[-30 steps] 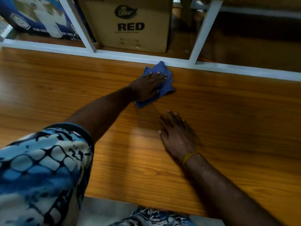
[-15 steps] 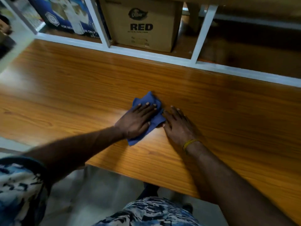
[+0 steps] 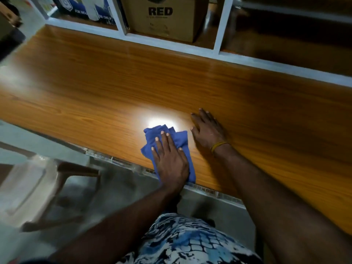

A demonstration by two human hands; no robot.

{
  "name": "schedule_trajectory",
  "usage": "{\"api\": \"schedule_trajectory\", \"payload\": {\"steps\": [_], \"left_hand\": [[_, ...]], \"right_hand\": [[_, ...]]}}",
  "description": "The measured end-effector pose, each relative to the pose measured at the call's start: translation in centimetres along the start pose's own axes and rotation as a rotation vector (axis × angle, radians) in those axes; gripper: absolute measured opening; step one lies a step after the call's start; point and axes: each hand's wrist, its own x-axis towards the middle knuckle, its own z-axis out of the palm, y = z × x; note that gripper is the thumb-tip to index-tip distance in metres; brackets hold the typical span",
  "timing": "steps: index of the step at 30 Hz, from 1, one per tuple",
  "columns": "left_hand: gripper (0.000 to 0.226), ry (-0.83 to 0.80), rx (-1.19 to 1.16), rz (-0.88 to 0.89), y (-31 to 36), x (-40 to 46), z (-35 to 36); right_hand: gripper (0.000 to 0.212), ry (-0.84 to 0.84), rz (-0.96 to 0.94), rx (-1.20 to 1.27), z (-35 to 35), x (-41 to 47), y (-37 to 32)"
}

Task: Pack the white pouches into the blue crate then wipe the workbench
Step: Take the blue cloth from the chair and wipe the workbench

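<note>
My left hand [image 3: 169,159] lies flat on a crumpled blue cloth [image 3: 181,139] and presses it onto the wooden workbench [image 3: 95,88], close to the bench's near edge. My right hand [image 3: 207,128] rests palm down on the bare wood just right of the cloth, fingers spread, with a yellow band on the wrist. No white pouches and no blue crate are in view.
A white shelf frame [image 3: 219,35] runs along the back of the bench. It holds a brown carton marked RED [image 3: 162,18] and a blue printed box [image 3: 85,6]. A pale plastic chair [image 3: 28,187] stands on the floor at lower left.
My left hand has dragged the cloth from the back of the bench toward the near edge. My right hand stays flat on the wood beside it. The view has tilted down.
</note>
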Motion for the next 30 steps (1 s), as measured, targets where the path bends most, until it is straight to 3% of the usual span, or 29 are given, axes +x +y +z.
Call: {"api": "schedule_trajectory", "payload": {"steps": [5,13,20,30], "left_hand": [[0.065,0.001,-0.060,-0.185,3.8,0.4,1.0],[0.066,0.037,-0.069,-0.191,7.0,4.7,2.4],[0.064,0.034,-0.031,-0.016,9.6,11.7,3.5],[0.064,-0.039,0.003,0.457,12.9,23.8,4.3]], "right_hand": [[0.056,0.031,0.009,-0.035,0.3,-3.3,2.3],[0.057,0.066,0.091,-0.049,-0.3,-6.2,4.9],[0.055,0.064,0.144,-0.019,-1.5,-5.0,7.4],[0.053,0.145,0.173,0.058,-3.8,1.0,9.3]]}}
